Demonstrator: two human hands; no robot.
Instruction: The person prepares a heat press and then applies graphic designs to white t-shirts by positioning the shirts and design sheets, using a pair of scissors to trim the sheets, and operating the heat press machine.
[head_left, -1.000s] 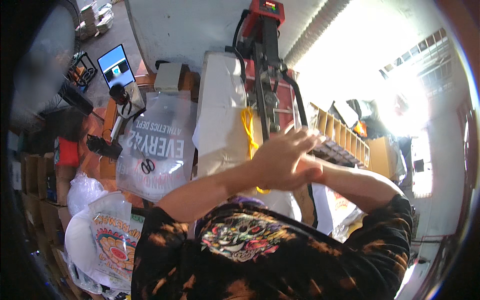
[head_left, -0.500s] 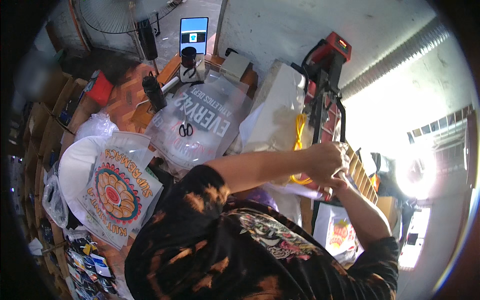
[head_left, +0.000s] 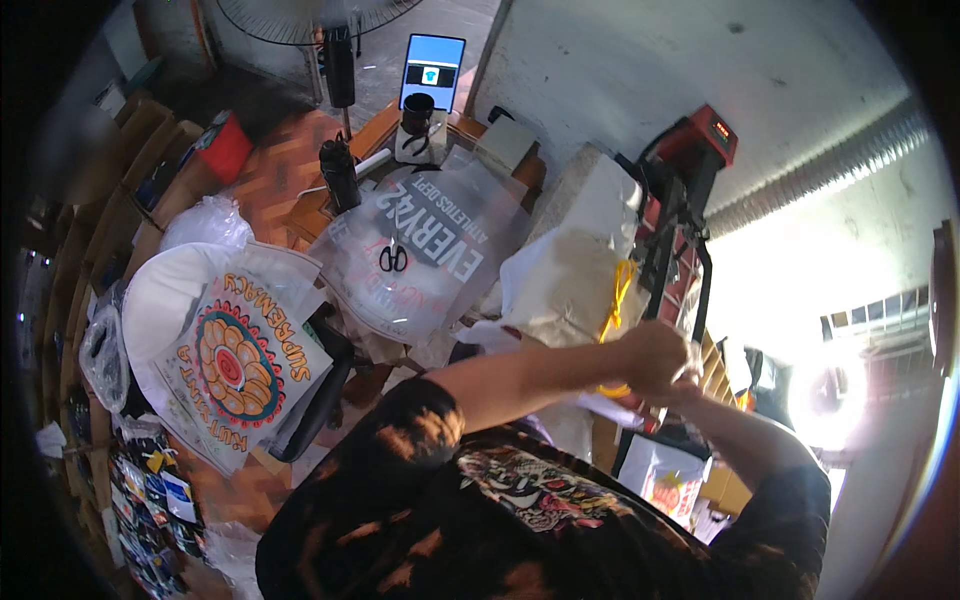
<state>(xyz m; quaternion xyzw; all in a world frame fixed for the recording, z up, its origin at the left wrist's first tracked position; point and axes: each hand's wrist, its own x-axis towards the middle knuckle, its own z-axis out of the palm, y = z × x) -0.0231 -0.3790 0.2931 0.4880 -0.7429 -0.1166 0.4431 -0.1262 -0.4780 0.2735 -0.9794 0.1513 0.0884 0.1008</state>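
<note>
Meeting out in front of the dark shirt (head_left: 400, 500), the left hand (head_left: 657, 358) and right hand (head_left: 686, 388) are bunched against each other, with the left one looking uppermost from where I'm standing. The left fingers look curled in, but I honestly can't tell whether they're wrapped around the right hand or around something small, and the right fingers are mostly hidden, so no call there either. Nothing's visibly sticking out of either grip. Closest stuff is the yellow cord (head_left: 620, 287), which runs by a pale covered block (head_left: 565, 290) and slips out of sight behind the left wrist (head_left: 605, 362), with a bit of yellow showing again below it, and past that is the red and black machine (head_left: 685, 215) by the wall (head_left: 600, 70). Over to the left, scissors (head_left: 393, 258) lie on a clear printed sheet (head_left: 410, 300), and a flower-print sheet (head_left: 233, 365) rests on a white seat (head_left: 165, 300), both well apart from the hands. My read on the step: hands busy with each other, not with the gear. Grabbing anything here would call for pulling them apart first, and not snagging that cord on the way.
</note>
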